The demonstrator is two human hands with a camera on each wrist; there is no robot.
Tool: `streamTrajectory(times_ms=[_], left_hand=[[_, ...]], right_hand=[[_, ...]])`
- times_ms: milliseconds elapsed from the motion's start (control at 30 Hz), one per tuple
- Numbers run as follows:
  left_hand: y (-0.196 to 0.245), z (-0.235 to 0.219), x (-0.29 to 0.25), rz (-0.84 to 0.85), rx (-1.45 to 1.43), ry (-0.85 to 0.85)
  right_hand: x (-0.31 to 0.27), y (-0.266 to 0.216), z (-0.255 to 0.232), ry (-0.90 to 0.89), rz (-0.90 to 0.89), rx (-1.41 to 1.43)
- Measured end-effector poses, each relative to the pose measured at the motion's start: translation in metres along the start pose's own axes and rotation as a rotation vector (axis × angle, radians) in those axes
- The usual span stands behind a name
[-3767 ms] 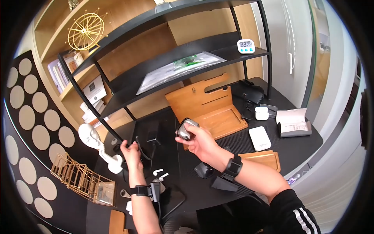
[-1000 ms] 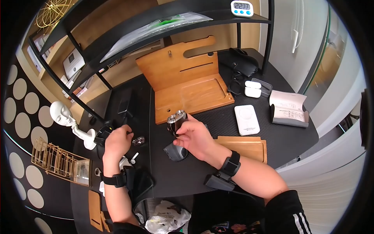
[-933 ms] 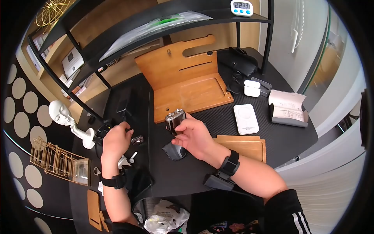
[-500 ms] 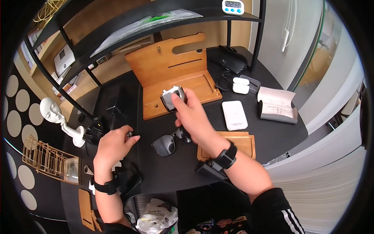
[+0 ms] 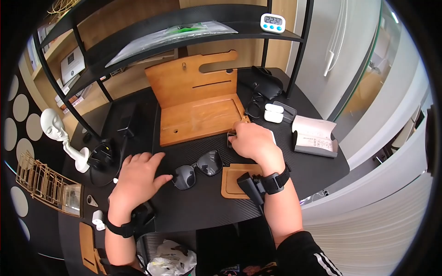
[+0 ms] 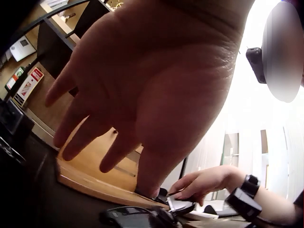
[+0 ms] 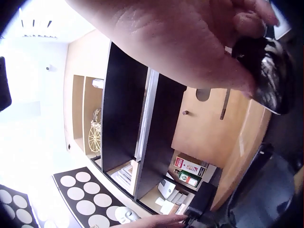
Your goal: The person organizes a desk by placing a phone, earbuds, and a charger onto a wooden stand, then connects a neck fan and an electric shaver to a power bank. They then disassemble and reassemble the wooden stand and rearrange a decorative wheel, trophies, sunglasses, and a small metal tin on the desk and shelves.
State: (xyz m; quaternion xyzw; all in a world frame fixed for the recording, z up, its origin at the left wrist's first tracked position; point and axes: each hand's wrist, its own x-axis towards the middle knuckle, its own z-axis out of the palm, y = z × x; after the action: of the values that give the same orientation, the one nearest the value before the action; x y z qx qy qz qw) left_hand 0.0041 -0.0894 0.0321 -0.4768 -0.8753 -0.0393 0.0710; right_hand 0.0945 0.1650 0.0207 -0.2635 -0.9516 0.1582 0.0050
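Note:
In the head view my right hand (image 5: 258, 142) is low over the black desk mat, at the front right corner of the wooden stand (image 5: 198, 120). Its fingers grip a small glossy dark electric shaver (image 7: 270, 78), mostly hidden by the hand from above. A white power bank (image 5: 274, 137) peeks out behind that hand. My left hand (image 5: 133, 181) hovers palm down over the desk with fingers spread; the left wrist view shows its palm bare. Just right of its thumb lie dark sunglasses (image 5: 209, 162), lenses up. A small wooden tray (image 5: 230, 181) lies below my right hand.
Behind the right hand are a white earbud case (image 5: 273, 113), an open glasses case (image 5: 315, 135) and a black pouch (image 5: 267, 85). Headphones (image 5: 102, 155) and a white figurine (image 5: 64, 138) stand left. A black shelf (image 5: 138, 53) overhangs the back.
My right hand has lowered the shaver from in front of the stand, moving right toward the power bank. The left hand has let go of a small clear piece and spread its fingers.

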Motion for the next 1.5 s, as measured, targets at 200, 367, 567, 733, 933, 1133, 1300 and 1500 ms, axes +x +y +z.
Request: streamTrajectory(times_ms=[200, 367, 567, 733, 933, 1133, 1300, 1500], left_hand=[[0.024, -0.003, -0.003, 0.209, -0.228, -0.267], [0.025, 0.016, -0.006, 0.267, -0.063, -0.325], [0.025, 0.017, -0.005, 0.219, 0.002, -0.267], [0.021, 0.019, -0.006, 0.150, 0.085, -0.221], [0.019, 0.019, -0.007, 0.120, 0.143, -0.163], [0.026, 0.014, -0.007, 0.016, 0.196, -0.009], [0.046, -0.011, -0.007, 0.047, 0.108, -0.011], [0.074, -0.025, 0.004, 0.083, -0.043, 0.020]], right_hand=[[0.001, 0.001, 0.000, -0.128, 0.007, -0.054], [0.011, 0.010, 0.013, -0.084, -0.067, -0.030], [0.013, 0.012, 0.018, -0.018, -0.064, -0.030], [0.012, 0.009, 0.016, 0.064, -0.060, -0.024], [0.010, -0.001, 0.020, 0.357, -0.073, 0.169], [0.013, -0.014, 0.027, 0.614, -0.431, 0.511], [-0.001, -0.032, 0.023, 0.692, -0.609, 0.668], [-0.014, -0.043, 0.025, 0.088, -0.934, 0.980]])
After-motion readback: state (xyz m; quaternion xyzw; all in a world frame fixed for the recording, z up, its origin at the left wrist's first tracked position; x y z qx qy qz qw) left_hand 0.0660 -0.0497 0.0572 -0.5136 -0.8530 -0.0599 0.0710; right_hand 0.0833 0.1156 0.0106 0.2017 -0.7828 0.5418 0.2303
